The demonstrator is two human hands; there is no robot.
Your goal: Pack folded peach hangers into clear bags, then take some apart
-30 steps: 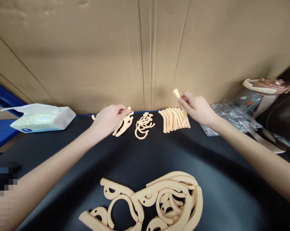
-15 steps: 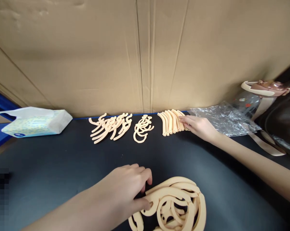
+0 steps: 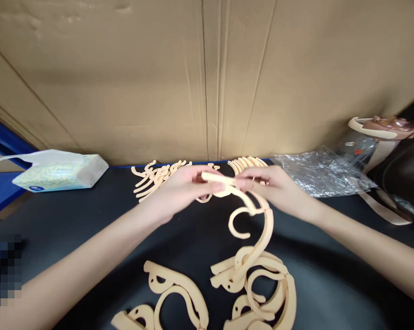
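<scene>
A beige plastic folding hanger (image 3: 268, 224) hangs from both hands above the table, its curved hook dangling below. My left hand (image 3: 181, 188) pinches the hanger at its upper left end, thumb in front. My right hand (image 3: 278, 188) pinches the same upper part just to the right, its fingers closed and partly hidden. The hanger's lower end overlaps a pile of similar hangers (image 3: 289, 298) in the picture; whether they touch I cannot tell. Another folded hanger (image 3: 189, 286) lies to the left of the pile.
Along the back edge lie loose curved arms (image 3: 145, 183) and a row of curved pieces (image 3: 239, 165), partly hidden by my hands. A tissue pack (image 3: 55, 174) is at the left. At the right are a clear plastic bag (image 3: 306, 174) and a strapped bottle (image 3: 382, 128). Cardboard (image 3: 124, 82) stands behind.
My left hand has risen from the pile with a hanger lifted off it. My right hand has moved left from the row of curved pieces, and both hands now meet at the hanger.
</scene>
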